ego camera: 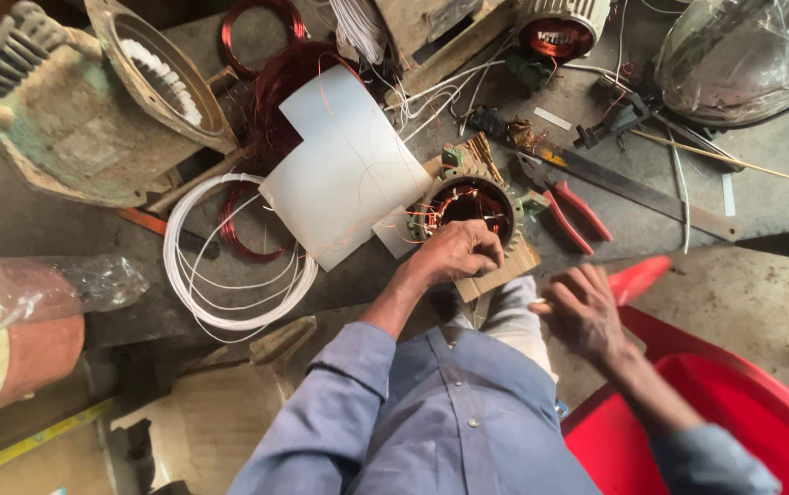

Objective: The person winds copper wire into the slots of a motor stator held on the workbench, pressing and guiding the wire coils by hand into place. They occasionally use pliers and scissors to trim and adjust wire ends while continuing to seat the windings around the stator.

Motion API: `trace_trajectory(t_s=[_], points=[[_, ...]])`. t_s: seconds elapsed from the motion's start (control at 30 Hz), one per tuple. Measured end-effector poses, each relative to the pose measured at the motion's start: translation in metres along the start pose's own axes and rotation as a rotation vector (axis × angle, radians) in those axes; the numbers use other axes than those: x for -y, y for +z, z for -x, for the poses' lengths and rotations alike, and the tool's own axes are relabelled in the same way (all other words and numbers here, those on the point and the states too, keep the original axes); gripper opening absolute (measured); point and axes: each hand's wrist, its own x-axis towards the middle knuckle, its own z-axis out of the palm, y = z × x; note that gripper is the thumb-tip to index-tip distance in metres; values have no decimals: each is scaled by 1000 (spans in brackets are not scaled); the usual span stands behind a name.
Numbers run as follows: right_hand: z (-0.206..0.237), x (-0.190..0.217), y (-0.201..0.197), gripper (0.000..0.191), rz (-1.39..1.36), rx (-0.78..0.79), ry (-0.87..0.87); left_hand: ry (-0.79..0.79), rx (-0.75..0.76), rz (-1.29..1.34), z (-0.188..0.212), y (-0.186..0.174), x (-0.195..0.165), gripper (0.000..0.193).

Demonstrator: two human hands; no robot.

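Observation:
A round metal motor stator (468, 203) with copper windings stands on a small wooden block (504, 268) on the floor. My left hand (454, 252) rests on the stator's near rim, its fingers curled over the edge and into the windings. My right hand (580, 310) hovers to the right of the block, fingers bent and blurred; whether it pinches anything I cannot tell. Red-handled pliers (564, 206) lie just right of the stator.
White insulating sheets (348, 165) lie left of the stator, beside a white wire coil (229, 266) and red copper coils (275, 87). A metal ruler (633, 188), motor housings (156, 73) and a red plastic chair (733, 403) surround the spot.

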Motion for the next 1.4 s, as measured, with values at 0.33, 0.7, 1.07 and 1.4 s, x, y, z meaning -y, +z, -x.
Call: trace_trajectory(t_s=[0.33,0.7,1.07,1.4], points=[[86,29,60,58,-1266,-296,1259,19,10,-23,-2,0,8,22],[25,55,61,44,-1001,-398,889,57,-60,-13,2,0,4,23],[-33,48,40,21,272,-365,111,-7,-48,-2,0,0,0,24],[-2,14,84,13,-1011,-156,1045,-29,-28,41,1,-3,-2,25]])
